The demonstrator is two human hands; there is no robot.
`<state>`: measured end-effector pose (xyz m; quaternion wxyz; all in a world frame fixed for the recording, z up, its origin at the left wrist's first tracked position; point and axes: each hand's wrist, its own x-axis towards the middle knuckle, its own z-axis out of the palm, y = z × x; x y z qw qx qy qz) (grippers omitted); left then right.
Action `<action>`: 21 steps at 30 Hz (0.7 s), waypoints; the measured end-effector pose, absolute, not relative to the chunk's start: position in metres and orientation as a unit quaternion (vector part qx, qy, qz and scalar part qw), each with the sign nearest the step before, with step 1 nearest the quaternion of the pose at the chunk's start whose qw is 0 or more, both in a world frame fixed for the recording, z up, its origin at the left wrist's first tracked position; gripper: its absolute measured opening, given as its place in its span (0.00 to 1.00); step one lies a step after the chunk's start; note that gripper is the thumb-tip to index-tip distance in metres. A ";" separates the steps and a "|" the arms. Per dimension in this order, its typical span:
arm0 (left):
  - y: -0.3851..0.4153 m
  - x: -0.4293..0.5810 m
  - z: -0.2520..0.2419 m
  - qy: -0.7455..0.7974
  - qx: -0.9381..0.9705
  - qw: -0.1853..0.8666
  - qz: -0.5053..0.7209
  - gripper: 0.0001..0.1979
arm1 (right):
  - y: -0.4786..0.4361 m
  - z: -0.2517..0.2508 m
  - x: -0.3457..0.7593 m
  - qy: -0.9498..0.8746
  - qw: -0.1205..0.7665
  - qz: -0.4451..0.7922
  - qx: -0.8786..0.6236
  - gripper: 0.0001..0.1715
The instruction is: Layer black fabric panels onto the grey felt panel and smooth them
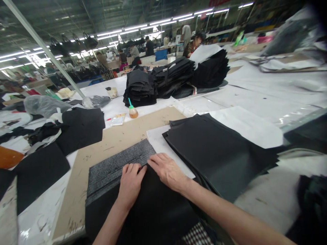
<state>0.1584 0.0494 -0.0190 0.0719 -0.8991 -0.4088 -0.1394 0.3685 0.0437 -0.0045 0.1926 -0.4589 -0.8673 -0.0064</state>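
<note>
A black sheet of fabric or leather-like material [158, 204] lies in front of me, its lower part hanging toward my body. Beyond its upper edge shows a grey ribbed piece [120, 156], partly covered by the sheet. My left hand [131, 182] has its fingers curled at the sheet's edge, thumb pointing right. Close beside it, my right hand [167, 170] pinches the same edge near the grey piece's right corner. Both hands' fingertips are partly hidden. Under the work is a tan board [102, 149].
A stack of black sheets [217, 149] lies to the right on white paper. Black bundles [166, 76] stand at the back. A small bottle with a green nozzle [133, 112] sits beyond the board. More black pieces [84, 126] lie left. Several people work farther off.
</note>
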 end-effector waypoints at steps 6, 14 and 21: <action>0.046 0.134 -0.019 -0.420 -0.891 0.029 -0.169 0.15 | 0.032 -0.021 0.350 -0.861 0.184 0.021 -0.474 0.17; 0.028 0.072 -0.019 -0.435 -0.880 0.014 -0.190 0.15 | 0.032 -0.010 0.353 -0.883 0.157 -0.002 -0.443 0.27; 0.022 0.072 -0.013 -0.411 -0.898 0.079 -0.135 0.17 | 0.036 -0.008 0.349 -0.885 0.163 -0.017 -0.435 0.21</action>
